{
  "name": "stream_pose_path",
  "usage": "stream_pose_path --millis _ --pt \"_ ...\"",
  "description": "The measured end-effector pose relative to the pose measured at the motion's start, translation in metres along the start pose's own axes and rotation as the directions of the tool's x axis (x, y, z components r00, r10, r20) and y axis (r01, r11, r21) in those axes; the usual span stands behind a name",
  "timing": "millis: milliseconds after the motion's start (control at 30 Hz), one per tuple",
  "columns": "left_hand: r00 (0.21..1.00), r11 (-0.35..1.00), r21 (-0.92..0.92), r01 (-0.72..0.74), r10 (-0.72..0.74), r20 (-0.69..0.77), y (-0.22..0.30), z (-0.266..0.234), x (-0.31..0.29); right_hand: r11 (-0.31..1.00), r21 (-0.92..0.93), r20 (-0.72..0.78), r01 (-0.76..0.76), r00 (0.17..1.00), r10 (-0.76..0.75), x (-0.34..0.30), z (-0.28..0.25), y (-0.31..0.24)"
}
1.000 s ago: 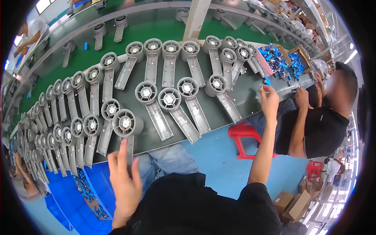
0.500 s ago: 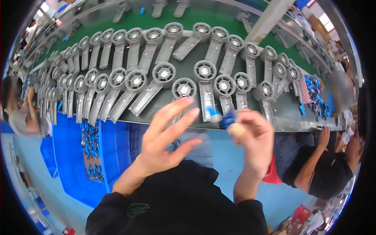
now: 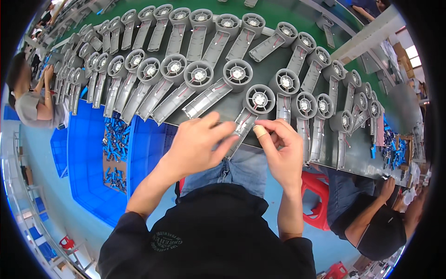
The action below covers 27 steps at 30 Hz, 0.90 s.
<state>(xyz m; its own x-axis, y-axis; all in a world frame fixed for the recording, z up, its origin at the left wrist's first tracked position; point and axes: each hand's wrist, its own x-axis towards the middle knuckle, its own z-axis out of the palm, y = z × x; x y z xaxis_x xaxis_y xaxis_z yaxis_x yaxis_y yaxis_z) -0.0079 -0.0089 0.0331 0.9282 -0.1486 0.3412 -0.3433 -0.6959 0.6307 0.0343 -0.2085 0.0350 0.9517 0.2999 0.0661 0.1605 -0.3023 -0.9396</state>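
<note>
Right hand [image 3: 283,151] moved from blue parts [image 3: 395,152] to grey handle [image 3: 245,123], left hand [image 3: 196,146] brought in beside it

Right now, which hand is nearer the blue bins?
Left. The left hand is to the right of the blue bins; the right hand is farther right, at a gray fan housing.

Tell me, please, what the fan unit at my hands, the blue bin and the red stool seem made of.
Fan unit: probably satin grey plastic, moulded-looking; its silvery hub may be metal. Blue bin: likely smooth plastic, uniform colour, soft sheen. Red stool: probably plastic, with rounded edges; gloss unclear.
</note>
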Motion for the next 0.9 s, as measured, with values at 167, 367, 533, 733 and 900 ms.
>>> stream_pose_path --millis 167,367,533,733,900 --pt "0.992 0.952 0.279 -0.123 0.115 0.046 -0.002 0.017 0.005 0.993 -0.063 -0.016 0.096 0.995 -0.098 0.003 0.015 0.006" --pt "0.976 0.937 -0.283 0.203 -0.218 -0.023 -0.007 0.016 0.009 0.973 -0.117 -0.007 0.199 0.980 -0.201 0.006 0.028 0.018" --pt "0.962 0.914 -0.310 0.263 -0.271 0.016 0.001 0.010 0.011 0.979 -0.108 -0.074 0.175 0.980 -0.183 0.008 0.032 0.012" --pt "0.954 0.833 -0.482 0.270 -0.300 0.016 -0.001 0.014 0.002 0.999 0.030 -0.065 0.044 0.997 -0.042 0.009 0.026 0.009" --pt "0.988 0.940 -0.330 0.079 -0.119 -0.100 -0.015 0.025 -0.003 0.994 -0.021 -0.087 0.105 0.991 -0.106 0.011 0.030 0.009"
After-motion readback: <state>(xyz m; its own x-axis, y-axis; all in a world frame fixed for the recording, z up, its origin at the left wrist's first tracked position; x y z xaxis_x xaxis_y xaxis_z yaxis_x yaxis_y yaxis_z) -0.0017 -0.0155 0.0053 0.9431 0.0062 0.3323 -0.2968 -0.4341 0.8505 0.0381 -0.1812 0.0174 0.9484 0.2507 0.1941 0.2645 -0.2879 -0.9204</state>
